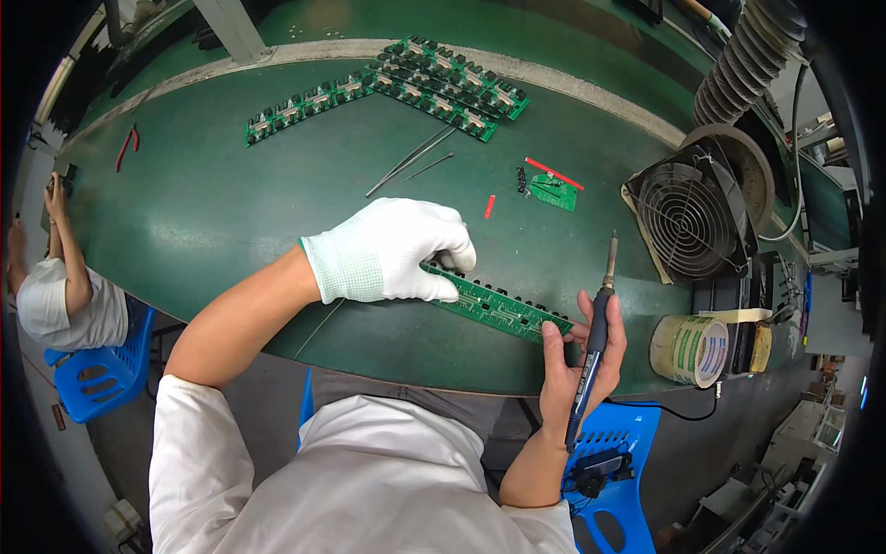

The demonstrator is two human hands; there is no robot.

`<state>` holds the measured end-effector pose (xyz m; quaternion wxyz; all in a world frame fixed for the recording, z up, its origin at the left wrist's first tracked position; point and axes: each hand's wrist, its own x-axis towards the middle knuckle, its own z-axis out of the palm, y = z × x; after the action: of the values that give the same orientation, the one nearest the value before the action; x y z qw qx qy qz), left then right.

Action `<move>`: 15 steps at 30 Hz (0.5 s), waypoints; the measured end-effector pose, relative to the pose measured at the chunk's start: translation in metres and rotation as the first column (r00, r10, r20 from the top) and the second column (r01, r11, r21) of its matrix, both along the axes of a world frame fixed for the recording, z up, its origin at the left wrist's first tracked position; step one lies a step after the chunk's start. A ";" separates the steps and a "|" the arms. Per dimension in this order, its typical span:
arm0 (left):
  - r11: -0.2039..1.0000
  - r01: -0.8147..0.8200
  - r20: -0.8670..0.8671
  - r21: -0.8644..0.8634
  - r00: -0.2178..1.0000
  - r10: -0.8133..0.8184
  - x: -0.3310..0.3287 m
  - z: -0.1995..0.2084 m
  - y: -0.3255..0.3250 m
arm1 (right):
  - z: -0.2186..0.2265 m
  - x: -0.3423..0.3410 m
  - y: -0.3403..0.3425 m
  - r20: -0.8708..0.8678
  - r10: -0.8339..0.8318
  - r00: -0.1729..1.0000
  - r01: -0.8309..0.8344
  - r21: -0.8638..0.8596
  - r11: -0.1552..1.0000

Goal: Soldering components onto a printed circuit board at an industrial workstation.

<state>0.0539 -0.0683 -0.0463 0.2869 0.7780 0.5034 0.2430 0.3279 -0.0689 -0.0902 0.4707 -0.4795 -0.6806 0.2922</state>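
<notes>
My left hand (406, 247), in a white knit glove, pinches the left end of a long green circuit board (498, 310) between thumb and fingers. The board is tilted, with its solder side toward me and black parts along its far edge. My bare right hand (591, 355) steadies the board's right end with thumb and fingertips. In that same hand rests a soldering iron (595, 337) with a dark blue handle, its metal tip pointing up and away from the board.
Several populated circuit boards (443, 83) lie at the back of the green table (221, 212). Tweezers (411, 162), a small green board (554, 192) and red strips sit mid-table. A fan (685, 217) and tape roll (688, 351) stand right. Another person (69, 295) sits far left, near red-handled pliers (126, 150).
</notes>
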 end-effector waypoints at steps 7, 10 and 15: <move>0.903 -0.277 0.113 0.327 0.961 0.254 -0.004 -0.017 -0.009 | 0.009 0.006 -0.002 0.156 -0.042 0.987 0.048 -0.032 0.998; 0.881 -0.372 0.175 0.294 0.927 0.333 0.001 -0.013 -0.019 | 0.016 0.005 -0.013 0.205 -0.031 0.978 0.043 -0.051 0.998; 0.848 -0.480 0.143 0.225 0.877 0.458 0.011 0.005 -0.047 | 0.017 0.011 -0.035 0.195 0.061 0.979 -0.046 -0.081 0.996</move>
<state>0.0647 -0.1158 -0.0408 0.1378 0.6508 0.6301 0.4006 0.3392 -0.1041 -0.0732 0.3745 -0.5052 -0.7247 0.2816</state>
